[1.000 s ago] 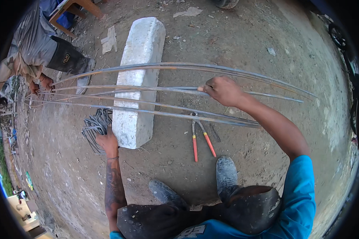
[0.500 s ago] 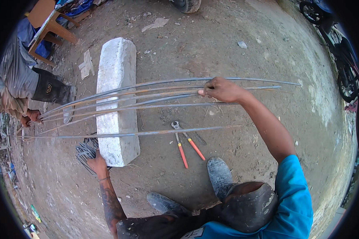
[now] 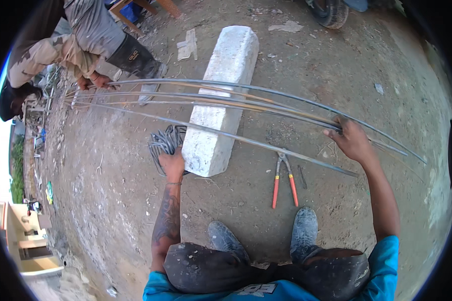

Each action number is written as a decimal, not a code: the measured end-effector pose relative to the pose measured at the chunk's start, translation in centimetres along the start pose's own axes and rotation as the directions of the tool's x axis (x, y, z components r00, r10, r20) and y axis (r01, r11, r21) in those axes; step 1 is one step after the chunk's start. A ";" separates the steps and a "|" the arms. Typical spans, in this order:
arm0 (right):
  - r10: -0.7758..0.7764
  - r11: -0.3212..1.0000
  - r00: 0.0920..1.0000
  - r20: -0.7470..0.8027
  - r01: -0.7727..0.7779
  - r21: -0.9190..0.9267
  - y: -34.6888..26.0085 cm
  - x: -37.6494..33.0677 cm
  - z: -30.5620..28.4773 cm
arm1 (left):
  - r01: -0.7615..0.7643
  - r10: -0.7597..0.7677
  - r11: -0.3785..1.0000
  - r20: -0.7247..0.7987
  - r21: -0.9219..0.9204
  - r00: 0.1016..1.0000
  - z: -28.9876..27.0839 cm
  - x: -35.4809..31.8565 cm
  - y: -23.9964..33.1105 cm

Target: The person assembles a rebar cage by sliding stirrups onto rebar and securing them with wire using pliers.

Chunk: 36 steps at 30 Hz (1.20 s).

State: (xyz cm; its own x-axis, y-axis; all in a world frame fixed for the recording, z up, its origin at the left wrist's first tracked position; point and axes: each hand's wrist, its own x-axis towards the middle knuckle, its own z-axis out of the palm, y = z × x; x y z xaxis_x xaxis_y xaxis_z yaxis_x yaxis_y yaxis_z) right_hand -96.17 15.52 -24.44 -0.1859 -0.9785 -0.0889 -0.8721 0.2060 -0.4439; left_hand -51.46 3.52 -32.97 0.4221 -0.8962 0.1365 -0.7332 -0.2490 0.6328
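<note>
My left hand [image 3: 172, 163] is closed on a bundle of bent grey metal rods [image 3: 161, 145] at the near left corner of a long white block [image 3: 221, 100]. My right hand [image 3: 350, 138] grips several long thin steel rods [image 3: 206, 97] near their right ends. They stretch left across the block, where a co-worker's hands [image 3: 93, 81] hold them near the other end. One rod [image 3: 256, 142] slants apart on my side, outside my grip. Another rod [image 3: 296, 95] arcs along the far side, passing beyond my right hand.
Red-handled pincers [image 3: 276, 185] lie on the dirt ground before my boots [image 3: 305, 231], beside a short dark wire piece [image 3: 302, 176]. The co-worker's black boot [image 3: 135, 56] stands beyond the rods. A wheel [image 3: 330, 14] and a flattened scrap [image 3: 187, 45] are farther off.
The view has swung left, bringing more of the co-worker in. My right hand has come nearer to me with the rods, which lie closer together. My left hand keeps its hold.
</note>
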 end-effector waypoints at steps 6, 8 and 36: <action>-0.210 0.961 0.955 -0.208 0.162 -0.226 -0.1 -0.6 2.0 | -0.031 0.036 0.995 0.045 -0.095 0.998 -0.6 -0.1 -0.3; -0.156 0.969 0.962 -0.222 0.106 -0.222 -0.3 -0.8 2.4 | 0.035 -0.033 0.999 0.044 -0.030 0.998 -0.6 0.1 -1.3; 0.103 0.992 0.986 -0.132 -0.091 0.092 13.0 -0.7 -2.1 | 0.143 -0.067 0.944 0.251 -0.297 0.966 0.9 3.1 -5.6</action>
State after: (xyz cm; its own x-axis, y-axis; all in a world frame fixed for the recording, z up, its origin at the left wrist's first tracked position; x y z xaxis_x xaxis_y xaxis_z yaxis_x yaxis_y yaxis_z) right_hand -108.32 18.88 -28.22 -0.3326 -0.9429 -0.0160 -0.8063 0.2932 -0.5137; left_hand -46.54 1.81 -36.76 0.3227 -0.9410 -0.1021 -0.4741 -0.2540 0.8431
